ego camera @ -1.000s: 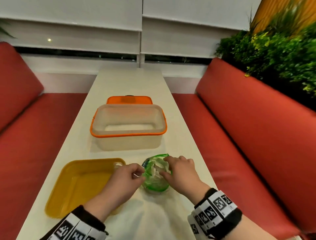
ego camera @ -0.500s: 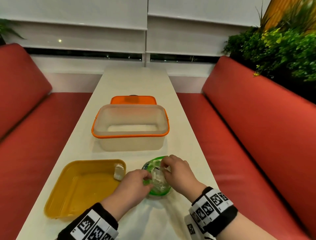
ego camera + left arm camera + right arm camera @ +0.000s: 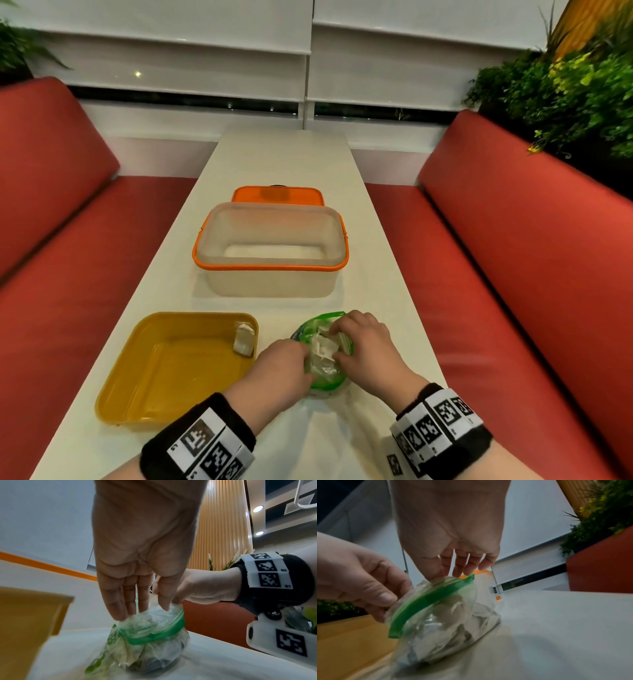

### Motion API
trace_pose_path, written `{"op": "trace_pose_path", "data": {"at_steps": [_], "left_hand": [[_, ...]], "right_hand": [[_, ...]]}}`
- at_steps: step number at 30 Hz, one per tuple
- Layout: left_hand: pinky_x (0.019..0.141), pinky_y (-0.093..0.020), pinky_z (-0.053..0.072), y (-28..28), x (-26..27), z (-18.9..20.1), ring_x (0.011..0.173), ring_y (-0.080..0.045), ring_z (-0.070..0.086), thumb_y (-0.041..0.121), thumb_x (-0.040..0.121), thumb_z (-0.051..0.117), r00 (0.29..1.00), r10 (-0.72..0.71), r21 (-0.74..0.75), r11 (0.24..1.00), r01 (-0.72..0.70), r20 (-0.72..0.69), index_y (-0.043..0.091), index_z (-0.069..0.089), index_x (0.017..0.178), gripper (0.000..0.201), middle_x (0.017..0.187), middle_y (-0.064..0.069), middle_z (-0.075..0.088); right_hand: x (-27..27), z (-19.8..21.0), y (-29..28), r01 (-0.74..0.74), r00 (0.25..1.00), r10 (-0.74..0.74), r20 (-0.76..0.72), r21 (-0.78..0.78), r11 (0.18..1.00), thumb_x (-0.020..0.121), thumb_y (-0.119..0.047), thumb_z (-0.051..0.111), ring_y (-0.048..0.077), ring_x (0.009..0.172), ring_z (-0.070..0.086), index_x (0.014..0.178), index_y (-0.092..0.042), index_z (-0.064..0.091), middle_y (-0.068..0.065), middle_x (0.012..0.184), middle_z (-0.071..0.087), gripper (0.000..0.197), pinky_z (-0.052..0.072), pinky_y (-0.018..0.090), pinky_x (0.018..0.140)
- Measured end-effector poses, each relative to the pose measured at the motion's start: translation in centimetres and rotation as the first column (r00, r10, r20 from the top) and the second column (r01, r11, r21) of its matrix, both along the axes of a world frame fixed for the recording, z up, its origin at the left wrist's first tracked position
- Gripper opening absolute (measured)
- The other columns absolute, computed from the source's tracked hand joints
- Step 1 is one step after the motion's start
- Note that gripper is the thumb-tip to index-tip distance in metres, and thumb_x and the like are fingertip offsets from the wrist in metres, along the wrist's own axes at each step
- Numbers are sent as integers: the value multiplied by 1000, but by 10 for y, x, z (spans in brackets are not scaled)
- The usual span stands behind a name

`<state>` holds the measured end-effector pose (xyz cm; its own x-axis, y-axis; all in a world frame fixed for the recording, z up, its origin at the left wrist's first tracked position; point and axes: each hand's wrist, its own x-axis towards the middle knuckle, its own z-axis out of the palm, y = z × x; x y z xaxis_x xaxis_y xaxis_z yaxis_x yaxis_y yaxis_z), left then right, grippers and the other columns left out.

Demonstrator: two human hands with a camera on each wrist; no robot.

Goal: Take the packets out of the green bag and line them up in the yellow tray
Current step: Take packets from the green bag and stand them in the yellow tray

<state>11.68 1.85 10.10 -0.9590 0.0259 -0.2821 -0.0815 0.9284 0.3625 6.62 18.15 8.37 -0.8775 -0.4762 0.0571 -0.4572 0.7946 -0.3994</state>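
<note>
Head view: long white tabletop (image 3: pixel 284 161) between two red benches (image 3: pixel 513 260), one yellow tray (image 3: pixel 144 387) near left holding one packet (image 3: pixel 244 341), one green bag (image 3: pixel 329 359) beside it, one lidless tub (image 3: pixel 270 253) farther; left wrist: left hand (image 3: pixel 142 555) pinching bag rim; right wrist: right hand (image 3: pixel 450 524) pinching inside bag mouth.

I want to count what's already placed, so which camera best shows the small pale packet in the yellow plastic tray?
The head view: the small pale packet leans in the yellow plastic tray's far right corner. Both wrist views show only tray, no packet.

Your green bag (image 3: pixel 323 356) sits upright on the table, mouth open, stuffed with pale packets (image 3: pixel 322 347). One packet (image 3: pixel 244 339) leans in the yellow tray (image 3: pixel 137 404)'s far right corner, just left of the bag.
</note>
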Motion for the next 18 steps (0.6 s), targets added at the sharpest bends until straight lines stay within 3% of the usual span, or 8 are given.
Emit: {"op": "trace_pose_path", "data": {"at_steps": [5,7,9,12,14,18], "left_hand": [[87,-26,45,0,-1,1,107,-21,58,32,86,60,999,18,-14,1000,-18,-27,18,64,112,30,113,-4,64],[87,-27,45,1,-1,2,107,-22,58,30,86,60,999,16,-21,1000,-16,-29,17,63,113,30,112,-5,65],[85,-27,45,0,1,2,105,-22,59,29,86,60,999,28,-14,999,-29,-28,17,64,111,28,110,-5,66],[85,-28,48,-2,2,3,102,-21,60,30,84,62,998,63,39,997,-62,-31,18,65,106,25,109,-3,67],[83,-27,48,-3,3,4,100,-21,60,29,84,62,997,76,70,995,-74,-33,18,65,105,24,108,-3,67],[84,-27,48,-5,5,4,102,-20,60,32,83,64,995,89,105,991,-84,-46,19,64,108,28,110,-2,66]], "right_hand": [[-1,3,-11,-155,983,162,-92,74,985,80,-25,44,20,111,43,124,-31,53,-8,124,51,45,30,34,85],[-6,2,-19,-226,962,249,-116,179,957,79,-26,43,26,106,49,109,-28,63,-3,120,57,35,35,39,80],[-11,1,-23,-239,951,277,-134,243,940,76,-25,55,30,100,54,88,-24,69,-1,110,62,18,38,41,76],[-17,4,-22,-228,946,272,-177,232,946,67,-25,64,25,84,59,73,-26,68,-6,93,65,7,41,38,66],[-18,6,-20,-230,945,266,-192,190,954,67,-23,65,24,84,59,73,-26,67,-8,91,65,7,39,36,68],[-18,15,-17,-238,958,248,-145,79,968,81,-21,54,20,103,48,90,-19,67,-7,102,62,16,25,34,83]]}}
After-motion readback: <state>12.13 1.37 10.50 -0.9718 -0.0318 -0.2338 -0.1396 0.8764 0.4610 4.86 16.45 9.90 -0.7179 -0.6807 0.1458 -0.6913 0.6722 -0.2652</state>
